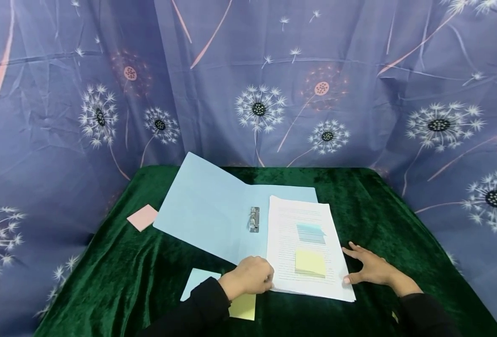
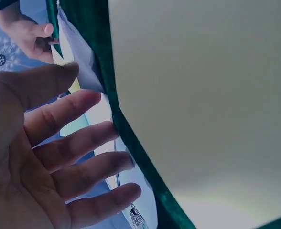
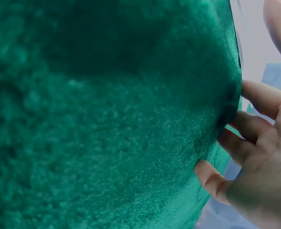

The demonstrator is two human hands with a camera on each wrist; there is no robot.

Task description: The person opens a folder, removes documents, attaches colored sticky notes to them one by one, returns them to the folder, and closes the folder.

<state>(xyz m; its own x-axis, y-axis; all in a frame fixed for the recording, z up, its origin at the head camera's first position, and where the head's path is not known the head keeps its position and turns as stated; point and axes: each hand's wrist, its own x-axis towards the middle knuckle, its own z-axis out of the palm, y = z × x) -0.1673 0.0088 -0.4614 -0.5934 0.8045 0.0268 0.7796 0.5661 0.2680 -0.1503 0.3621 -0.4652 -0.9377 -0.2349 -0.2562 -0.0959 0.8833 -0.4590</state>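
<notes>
A stack of printed paper (image 1: 284, 262) lies slightly turned on the right side of an open light blue ring binder (image 1: 206, 206). On the top sheet sit a blue sticky note (image 1: 311, 233) and a yellow sticky note pad (image 1: 310, 263). My left hand (image 1: 250, 275) is at the stack's lower left corner; its fingers (image 2: 81, 143) look loosely bent and apart in the left wrist view, by the paper edge. Along the right edge, my right hand (image 1: 370, 267) touches the stack with spread fingers (image 3: 262, 98). The binder's metal ring clip (image 1: 254, 220) is bare of paper.
A pink sticky note pad (image 1: 143, 217) lies left of the binder. Light blue notes (image 1: 198, 281) and yellow notes (image 1: 243, 307) are partly covered by the left arm. Green velvet cloth (image 1: 168, 262) covers the table, with a dandelion-patterned curtain (image 1: 214, 93) behind.
</notes>
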